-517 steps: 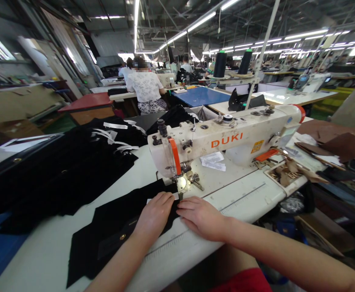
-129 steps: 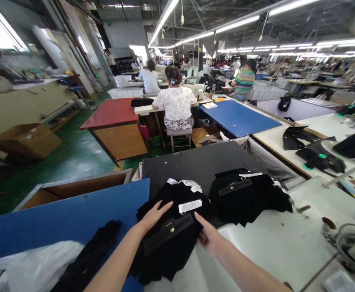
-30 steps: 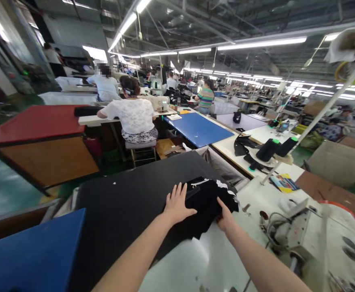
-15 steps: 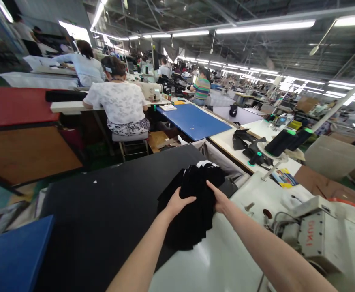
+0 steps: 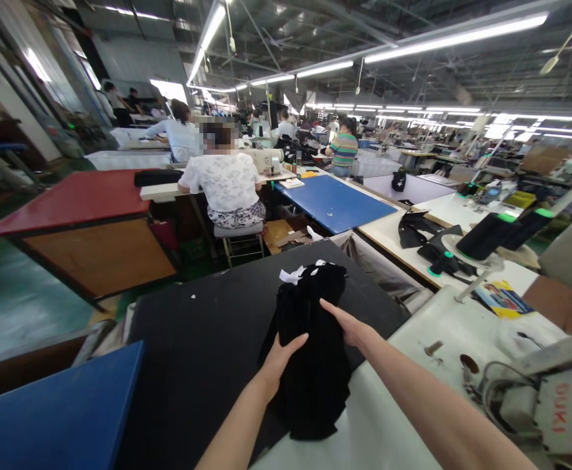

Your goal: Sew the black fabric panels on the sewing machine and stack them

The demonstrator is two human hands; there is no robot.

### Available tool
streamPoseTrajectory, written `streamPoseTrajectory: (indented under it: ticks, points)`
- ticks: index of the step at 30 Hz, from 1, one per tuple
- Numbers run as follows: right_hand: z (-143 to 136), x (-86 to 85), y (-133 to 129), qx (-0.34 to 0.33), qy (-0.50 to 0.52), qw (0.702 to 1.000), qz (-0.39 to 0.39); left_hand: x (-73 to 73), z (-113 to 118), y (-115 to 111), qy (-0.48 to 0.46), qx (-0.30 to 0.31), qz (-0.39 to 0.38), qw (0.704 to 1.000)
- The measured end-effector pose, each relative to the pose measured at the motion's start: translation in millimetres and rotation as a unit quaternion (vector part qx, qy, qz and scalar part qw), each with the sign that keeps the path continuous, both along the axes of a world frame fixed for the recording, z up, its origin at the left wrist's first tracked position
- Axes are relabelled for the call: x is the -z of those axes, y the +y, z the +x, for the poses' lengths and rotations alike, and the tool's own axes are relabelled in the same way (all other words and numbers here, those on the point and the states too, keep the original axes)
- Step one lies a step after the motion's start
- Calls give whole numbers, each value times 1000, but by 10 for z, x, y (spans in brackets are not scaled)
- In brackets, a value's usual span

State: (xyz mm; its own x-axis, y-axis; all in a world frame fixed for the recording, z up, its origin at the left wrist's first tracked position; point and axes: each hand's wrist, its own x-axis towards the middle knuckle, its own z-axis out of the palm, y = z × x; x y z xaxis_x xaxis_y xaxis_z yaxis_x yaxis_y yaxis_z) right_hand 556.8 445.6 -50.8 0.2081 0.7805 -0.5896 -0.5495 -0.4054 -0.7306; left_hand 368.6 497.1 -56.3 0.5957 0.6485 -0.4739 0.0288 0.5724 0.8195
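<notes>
A stack of black fabric pieces (image 5: pixel 315 372) lies between my two hands, with white bits (image 5: pixel 292 275) showing at its far end. My left hand (image 5: pixel 277 365) grips the near left side, thumb on top and the other fingers hidden beneath or behind the cloth. On the right side my right hand (image 5: pixel 345 324) clasps the same stack, its thumb lying over the top. The stack is over the black tabletop (image 5: pixel 192 365), its near end reaching above the white sewing machine table (image 5: pixel 364 418).
To the right stands a sewing machine (image 5: pixel 555 391), with black thread cones (image 5: pixel 489 236) behind it. A blue board (image 5: pixel 61 411) is at the lower left. Ahead, a person in a white patterned top (image 5: pixel 222 186) sits on a stool beside a blue tabletop (image 5: pixel 335 202).
The view has turned left. Both hands have drawn the fabric stack closer together, so it looks narrower and more upright, and its white bits show more.
</notes>
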Motion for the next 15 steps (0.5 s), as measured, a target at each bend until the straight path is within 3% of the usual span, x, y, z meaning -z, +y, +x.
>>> streamPoseTrajectory:
  ticks: [4, 9, 12, 15]
  points:
    - [-346, -108, 12, -32, -7, 999, 5, -82, -384, -176, 0, -30, -108, 994]
    - [-873, -353, -36, -86, -5, 996, 38, -233, -907, -373, 1, -86, -134, 987]
    - [-1114, -583, -89, -112, -35, 991, 60, -445, -1164, -497, 3, -117, -125, 985]
    - [-1289, -906, -118, -109, -62, 987, 96, -757, -1375, -648, -8, -148, -105, 983]
